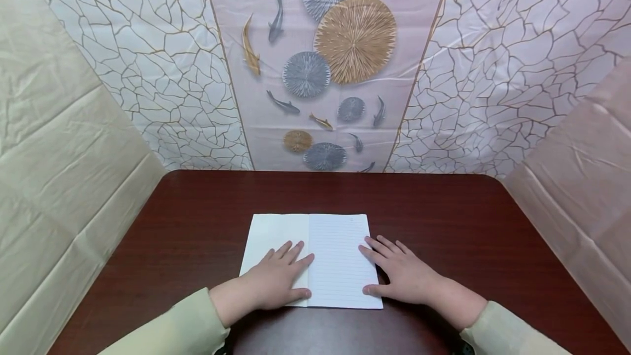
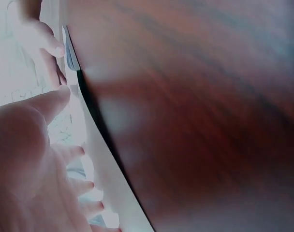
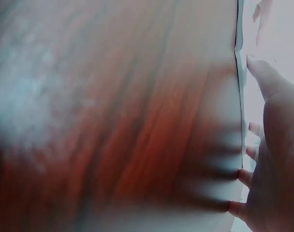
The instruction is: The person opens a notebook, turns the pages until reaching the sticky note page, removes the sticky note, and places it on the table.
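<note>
One notebook point(image 1: 340, 284) lies spread flat on the table point(image 1: 197, 223), about midway between the table's left and right edges and well apart from its far edge. Its left page point(image 1: 268, 229) looks blank, and its right page point(image 1: 337, 234) carries ruled lines.

The left hand point(image 1: 276, 284) rests palm down on the left page with its grip spread; the tips of the thumb and forefinger reach the fold. The right hand point(image 1: 409, 275) lies at the outer edge of the right page, its grip also spread, with the thumb tip and forefinger tip on the paper and the outer fingers beyond it, over the table.

Two pale sleeves point(image 1: 192, 319) cover the forearms. The table is dark reddish brown, with rounded far corners. Behind its far edge hangs a patterned backdrop point(image 1: 162, 43), with fish and round grey and gold shapes down the middle panel point(image 1: 256, 119). Creased beige cloth point(image 1: 49, 141) rises along the left and right edges.
</note>
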